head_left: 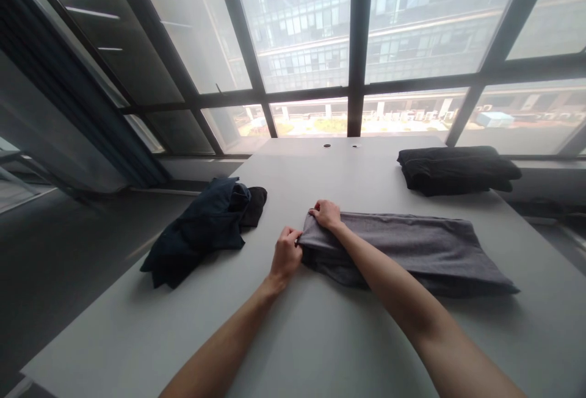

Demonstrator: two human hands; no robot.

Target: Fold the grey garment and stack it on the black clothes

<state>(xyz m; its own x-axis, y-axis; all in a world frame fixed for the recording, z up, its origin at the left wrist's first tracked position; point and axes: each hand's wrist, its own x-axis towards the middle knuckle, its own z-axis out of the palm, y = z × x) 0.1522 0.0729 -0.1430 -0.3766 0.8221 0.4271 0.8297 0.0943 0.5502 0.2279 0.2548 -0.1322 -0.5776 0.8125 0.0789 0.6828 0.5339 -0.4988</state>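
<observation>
The left hand (286,254) and the right hand (326,213) are both at the left end of a flat grey knit garment (403,251), which lies near the middle of the pale grey surface (192,331). The left hand's fingers (293,234) are together, clamped on the cloth at the end's lower corner. The right hand's fingers (317,209) are pinched together on the upper corner of the same end, and the cloth there is bunched up between the two hands. The hands are close but not touching. Left of them, apart from the grey piece, sits a crumpled dark navy garment (196,233) with a black cloth bundle (255,206) against its far end. Toward the far right of the surface lies a folded black garment (458,169). Two small round holes (326,145) sit near the far edge. Behind is a tall window (297,19) with dark frames, and a glass office building (434,19) outside.
</observation>
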